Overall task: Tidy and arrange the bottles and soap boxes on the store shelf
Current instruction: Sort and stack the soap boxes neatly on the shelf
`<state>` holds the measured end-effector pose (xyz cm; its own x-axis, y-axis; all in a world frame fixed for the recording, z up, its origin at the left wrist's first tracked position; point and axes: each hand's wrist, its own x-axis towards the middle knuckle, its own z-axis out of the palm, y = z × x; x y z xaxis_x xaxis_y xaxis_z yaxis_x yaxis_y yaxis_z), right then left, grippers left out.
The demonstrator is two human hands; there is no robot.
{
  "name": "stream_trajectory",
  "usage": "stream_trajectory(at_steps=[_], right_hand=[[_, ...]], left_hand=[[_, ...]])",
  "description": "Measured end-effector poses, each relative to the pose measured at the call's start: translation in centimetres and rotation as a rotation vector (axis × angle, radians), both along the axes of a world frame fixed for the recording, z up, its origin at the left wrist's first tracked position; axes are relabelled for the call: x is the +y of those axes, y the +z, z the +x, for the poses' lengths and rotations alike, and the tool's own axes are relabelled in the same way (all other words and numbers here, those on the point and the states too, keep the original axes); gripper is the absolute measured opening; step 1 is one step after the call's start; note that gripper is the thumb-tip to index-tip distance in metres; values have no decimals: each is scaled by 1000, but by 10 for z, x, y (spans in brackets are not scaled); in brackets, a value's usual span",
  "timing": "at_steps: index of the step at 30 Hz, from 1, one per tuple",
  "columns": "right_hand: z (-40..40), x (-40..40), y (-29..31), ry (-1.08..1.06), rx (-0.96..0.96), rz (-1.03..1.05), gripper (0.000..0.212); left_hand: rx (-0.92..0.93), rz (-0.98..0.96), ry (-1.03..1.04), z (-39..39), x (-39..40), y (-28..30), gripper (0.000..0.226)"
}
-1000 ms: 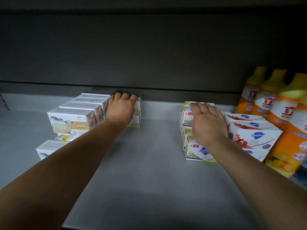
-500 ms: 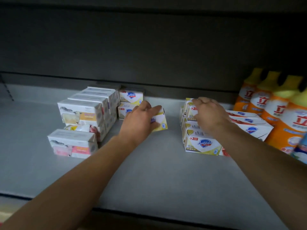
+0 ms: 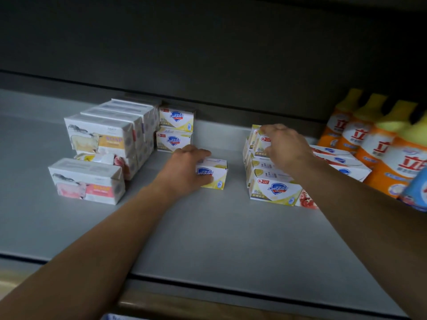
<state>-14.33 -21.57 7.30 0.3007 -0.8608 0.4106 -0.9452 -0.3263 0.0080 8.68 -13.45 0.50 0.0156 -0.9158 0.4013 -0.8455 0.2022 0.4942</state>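
My left hand (image 3: 184, 172) has pulled one yellow soap box (image 3: 213, 173) off the back pile, fingers curled round it, while my right hand (image 3: 285, 146) grips the right stack's (image 3: 270, 179) top box, so regrouping continues.

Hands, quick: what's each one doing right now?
Left hand: grips a yellow Safeguard box.
Right hand: grips the top box of the yellow stack.

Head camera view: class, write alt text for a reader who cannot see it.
A person's left hand grips a yellow Safeguard soap box on a grey shelf, while the right hand holds the top box of a Safeguard stack. White soap boxes sit left; orange bottles stand right.
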Motion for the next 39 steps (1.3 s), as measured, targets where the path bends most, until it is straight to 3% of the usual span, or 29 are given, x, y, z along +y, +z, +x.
stream_trajectory(at_steps=[5,12,20,28,31,35,39], right_hand=[[-5,2,1,66,-34,-90,46],[-3,3,1,79,-50,-81,44],[0,3,0,57,-45,-80,46],[2,19,4,32,-27,-74,55],[2,51,-3,160,-196,-116,57],[0,106,-30,363,-352,62,73],[-7,139,-47,406,-548,163,80]], left_hand=[[56,46,25,12,1,2,55],[93,25,12,13,2,1,47],[136,83,42,17,3,1,63],[198,142,49,24,2,-1,49],[354,157,4,19,7,4,42],[726,187,-222,1,26,19,28],[827,338,-371,-12,50,26,29]])
